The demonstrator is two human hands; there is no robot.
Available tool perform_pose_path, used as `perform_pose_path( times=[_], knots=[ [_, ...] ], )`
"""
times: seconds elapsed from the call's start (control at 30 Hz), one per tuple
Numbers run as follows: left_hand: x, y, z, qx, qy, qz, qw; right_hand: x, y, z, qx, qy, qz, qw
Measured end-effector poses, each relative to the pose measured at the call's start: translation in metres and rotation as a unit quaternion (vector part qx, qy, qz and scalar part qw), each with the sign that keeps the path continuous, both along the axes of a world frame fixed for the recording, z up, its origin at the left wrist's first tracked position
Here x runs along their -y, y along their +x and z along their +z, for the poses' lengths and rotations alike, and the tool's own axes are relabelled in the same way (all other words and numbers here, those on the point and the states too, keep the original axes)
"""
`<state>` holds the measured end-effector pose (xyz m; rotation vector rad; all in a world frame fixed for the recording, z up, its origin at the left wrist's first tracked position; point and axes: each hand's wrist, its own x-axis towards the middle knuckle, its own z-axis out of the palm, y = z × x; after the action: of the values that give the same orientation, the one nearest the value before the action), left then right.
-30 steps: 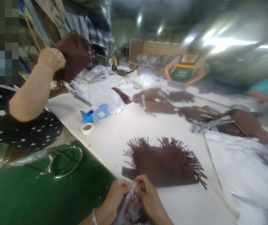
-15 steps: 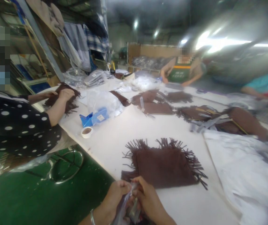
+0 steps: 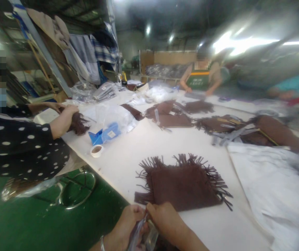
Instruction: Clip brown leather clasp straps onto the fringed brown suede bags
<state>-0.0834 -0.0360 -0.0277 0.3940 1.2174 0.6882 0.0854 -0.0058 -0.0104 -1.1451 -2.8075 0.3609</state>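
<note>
At the bottom of the head view, my left hand [image 3: 128, 223] pinches a clear plastic strip or bag [image 3: 141, 230], the exact kind of which I cannot make out. My right hand [image 3: 166, 218] is closed on the same plastic, its fingertips meeting those of the left. Under the hands, something dark shows through in part. Just beyond them a brown fringed fabric piece [image 3: 183, 184], like a cushion cover, lies flat on the white table [image 3: 123, 167], with strands spread along its far and side edges.
A tape roll [image 3: 96, 150] and a blue tape dispenser [image 3: 110, 132] stand left of centre. More brown pieces [image 3: 175, 120] lie farther back. White sheets [image 3: 267, 174] cover the right side. At left a co-worker's hand [image 3: 67, 116] holds a brown fringed piece; another person [image 3: 200, 82] works opposite.
My right hand has turned and moved slightly right, still gripping the plastic. The co-worker at left has drawn the brown piece into a more bunched shape. The fringed piece before me has stayed put.
</note>
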Motion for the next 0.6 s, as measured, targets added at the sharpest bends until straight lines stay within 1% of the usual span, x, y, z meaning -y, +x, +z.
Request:
perform_pose_path(
  times=[0.07,0.17,0.3,0.4,0.5,0.6],
  knots=[
    [0.002,0.001,-0.002,-0.006,-0.002,0.001,1.000,0.004,-0.002,-0.006,-0.010,0.040,0.017,0.999],
    [0.005,0.003,-0.008,-0.020,-0.001,0.019,1.000,0.011,-0.004,-0.021,-0.034,0.104,0.031,0.993],
    [0.009,0.009,-0.016,-0.062,0.014,0.070,0.996,0.017,-0.004,-0.038,-0.055,0.134,0.021,0.989],
    [0.010,0.013,-0.019,-0.091,0.021,0.089,0.992,0.019,-0.002,-0.041,-0.072,0.155,0.024,0.985],
    [0.008,0.013,-0.017,-0.088,0.004,0.069,0.994,0.020,0.002,-0.040,-0.086,0.170,0.034,0.981],
    [0.004,0.010,-0.010,-0.072,-0.042,0.027,0.996,0.022,0.005,-0.038,-0.094,0.175,0.036,0.979]
  ],
)
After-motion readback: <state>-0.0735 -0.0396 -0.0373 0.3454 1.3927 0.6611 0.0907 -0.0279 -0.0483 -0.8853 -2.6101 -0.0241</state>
